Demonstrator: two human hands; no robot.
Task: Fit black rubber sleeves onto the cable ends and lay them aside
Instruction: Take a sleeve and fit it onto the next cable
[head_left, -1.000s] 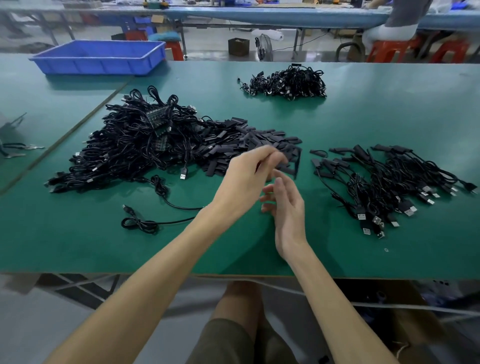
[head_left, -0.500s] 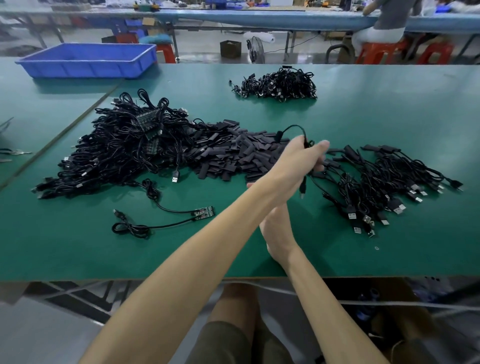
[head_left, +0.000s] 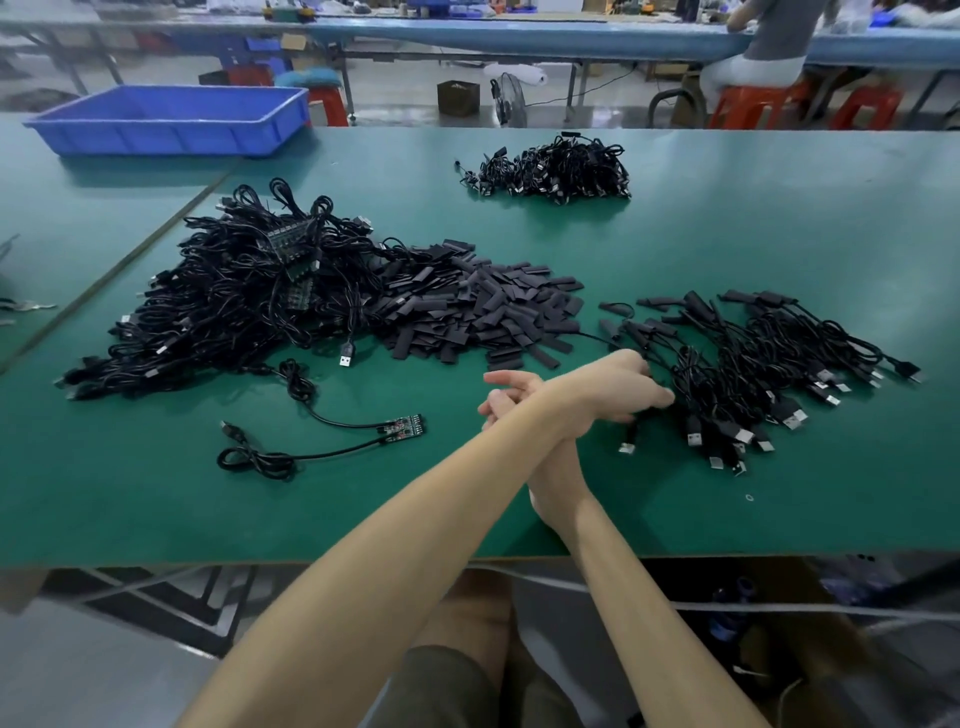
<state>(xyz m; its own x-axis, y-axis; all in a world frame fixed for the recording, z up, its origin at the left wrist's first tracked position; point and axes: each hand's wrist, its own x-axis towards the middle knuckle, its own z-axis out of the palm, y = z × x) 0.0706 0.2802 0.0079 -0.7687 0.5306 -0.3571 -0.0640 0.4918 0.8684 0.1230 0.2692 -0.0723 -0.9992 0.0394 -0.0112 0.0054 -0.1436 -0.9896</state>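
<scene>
While the left forearm is crossing over the right wrist, the left hand (head_left: 615, 387) is reaching toward the right side of the bench (head_left: 779, 234). Its fingers are curling down round a black cable (head_left: 627, 446) whose plug is poking out beneath them, right beside the pile of sleeved cables (head_left: 779, 374). The right hand (head_left: 511, 389) is lying mostly hidden under that forearm; the fingers that are showing are spreading loosely and holding nothing visible. The loose rubber sleeves (head_left: 483, 312) are lying heaped at the bench's middle, touching the tangled bare cables (head_left: 249, 301) toward the left edge. Two cables with small circuit boards (head_left: 400, 428) are lying nearer the front edge. A smaller bundle (head_left: 556, 169) is sitting near the far edge, and a blue tray (head_left: 166, 122) is sitting at the far left corner.
</scene>
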